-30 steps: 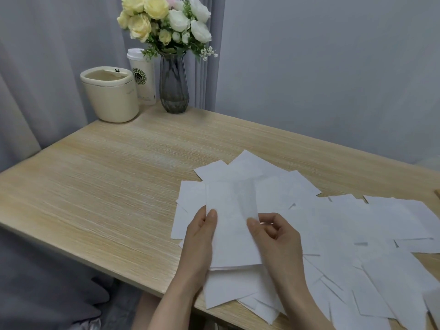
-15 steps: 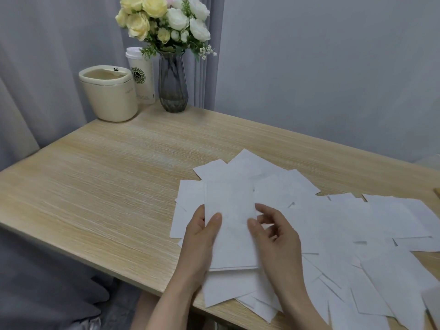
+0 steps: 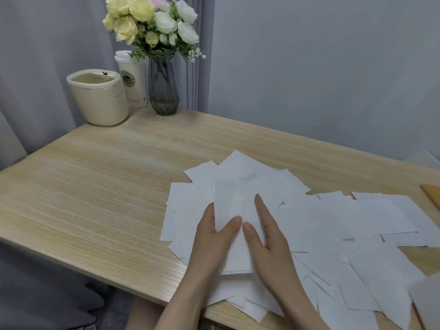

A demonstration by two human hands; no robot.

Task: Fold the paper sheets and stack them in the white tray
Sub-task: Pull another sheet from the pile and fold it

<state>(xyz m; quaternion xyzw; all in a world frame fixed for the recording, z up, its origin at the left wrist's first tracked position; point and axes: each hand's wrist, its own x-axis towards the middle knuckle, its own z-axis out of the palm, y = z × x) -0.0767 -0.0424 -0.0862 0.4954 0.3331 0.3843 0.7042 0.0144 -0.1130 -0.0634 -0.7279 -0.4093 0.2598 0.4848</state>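
- Your left hand (image 3: 214,236) holds the left edge of the folded sheet (image 3: 234,225), thumb on top of the paper and fingers tucked underneath.
- Your right hand (image 3: 266,236) lies flat and spread on the same sheet, fingers straight, pressing it down, gripping nothing.
- The folded sheet sits on top of the loose paper pile (image 3: 333,234), which is spread over the near right part of the bench (image 3: 95,186).
- The white tray is not clearly in view; a pale corner at the near right edge may be it, but you cannot tell.
- Expect the paper to be light, thin and limp, and likely to slide on the sheets beneath.
- Take it by an edge or corner, pinching lightly, and support it flat so the crease holds.
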